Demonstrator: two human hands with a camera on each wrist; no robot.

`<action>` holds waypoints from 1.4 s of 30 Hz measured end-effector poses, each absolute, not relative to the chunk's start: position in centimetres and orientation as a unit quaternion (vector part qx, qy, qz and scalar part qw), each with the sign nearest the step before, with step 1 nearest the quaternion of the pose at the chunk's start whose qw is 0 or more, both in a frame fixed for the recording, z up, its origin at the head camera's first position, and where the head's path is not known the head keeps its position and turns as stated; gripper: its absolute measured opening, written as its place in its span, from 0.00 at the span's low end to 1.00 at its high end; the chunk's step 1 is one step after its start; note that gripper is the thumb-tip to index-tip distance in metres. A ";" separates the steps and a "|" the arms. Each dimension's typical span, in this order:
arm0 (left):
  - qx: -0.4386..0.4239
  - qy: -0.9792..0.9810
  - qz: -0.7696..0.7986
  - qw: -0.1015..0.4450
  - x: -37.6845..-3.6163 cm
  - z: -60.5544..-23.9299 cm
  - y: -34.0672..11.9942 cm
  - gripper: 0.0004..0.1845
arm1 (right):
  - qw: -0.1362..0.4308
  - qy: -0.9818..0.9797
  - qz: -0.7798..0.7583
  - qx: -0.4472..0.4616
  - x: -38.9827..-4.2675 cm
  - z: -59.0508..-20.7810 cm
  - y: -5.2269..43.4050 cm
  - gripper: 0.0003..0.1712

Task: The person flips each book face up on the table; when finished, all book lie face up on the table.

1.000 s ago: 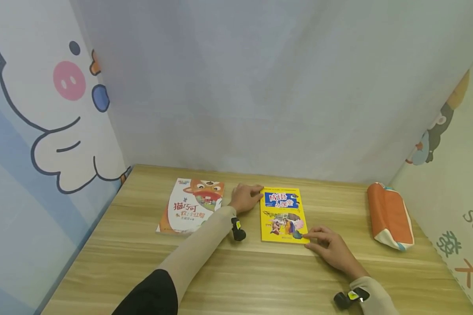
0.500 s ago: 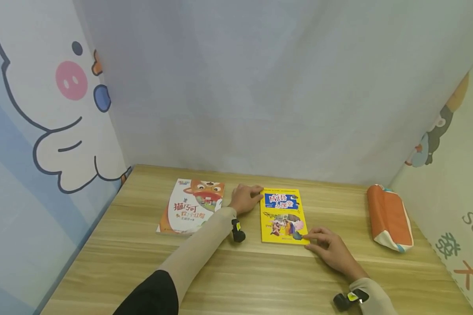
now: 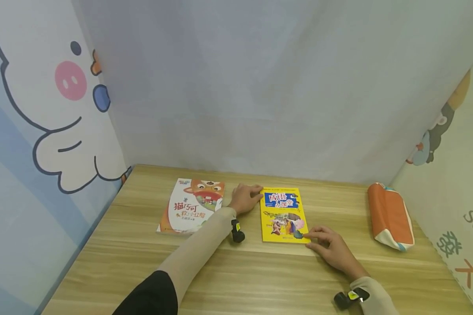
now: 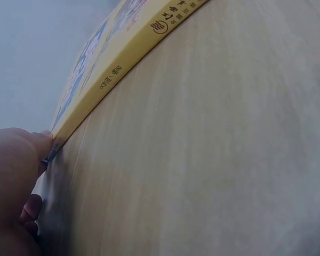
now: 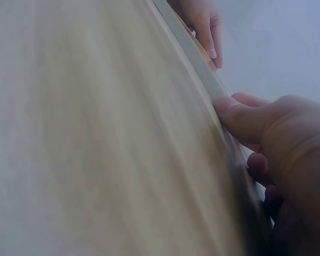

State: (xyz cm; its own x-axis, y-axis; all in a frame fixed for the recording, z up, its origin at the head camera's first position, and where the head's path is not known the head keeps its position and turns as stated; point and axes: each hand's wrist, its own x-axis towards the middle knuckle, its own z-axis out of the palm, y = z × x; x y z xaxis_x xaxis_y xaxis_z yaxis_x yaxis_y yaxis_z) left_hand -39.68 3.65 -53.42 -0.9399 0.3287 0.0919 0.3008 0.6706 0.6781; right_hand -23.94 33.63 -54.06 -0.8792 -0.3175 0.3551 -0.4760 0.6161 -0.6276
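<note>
A yellow children's book [image 3: 280,218] lies flat on the wooden table, its cover facing up. My left hand [image 3: 245,199] pinches its top left corner between thumb and fingers. At the bottom right corner, my right hand [image 3: 333,250] grips the book with thumb and fingertips. The left wrist view shows the book's yellow spine [image 4: 117,61], with the left thumb at its end. In the right wrist view the pale page edge [image 5: 194,53] runs past the right thumb, and the left hand [image 5: 202,21] appears beyond it.
A white and orange picture book [image 3: 193,205] lies to the left, partly covered by my left forearm. An orange and white pencil case [image 3: 390,216] sits at the table's right side. A grey curtain [image 3: 260,87] hangs behind the table [image 3: 236,280], with printed walls on both sides.
</note>
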 end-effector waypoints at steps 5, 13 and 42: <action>0.176 0.915 0.362 0.012 -39.7 -53.5 3.6 0.22 | 0.106 -0.894 0.376 0.219 -23.9 -54.2 33.7 0.13; 0.176 0.917 0.358 0.008 -39.6 -53.5 3.7 0.22 | 0.112 -0.899 0.366 0.214 -24.0 -54.3 33.6 0.13; 0.199 0.921 0.335 0.008 -39.2 -53.2 3.5 0.22 | 0.111 -0.889 0.385 0.222 -24.1 -54.3 33.5 0.14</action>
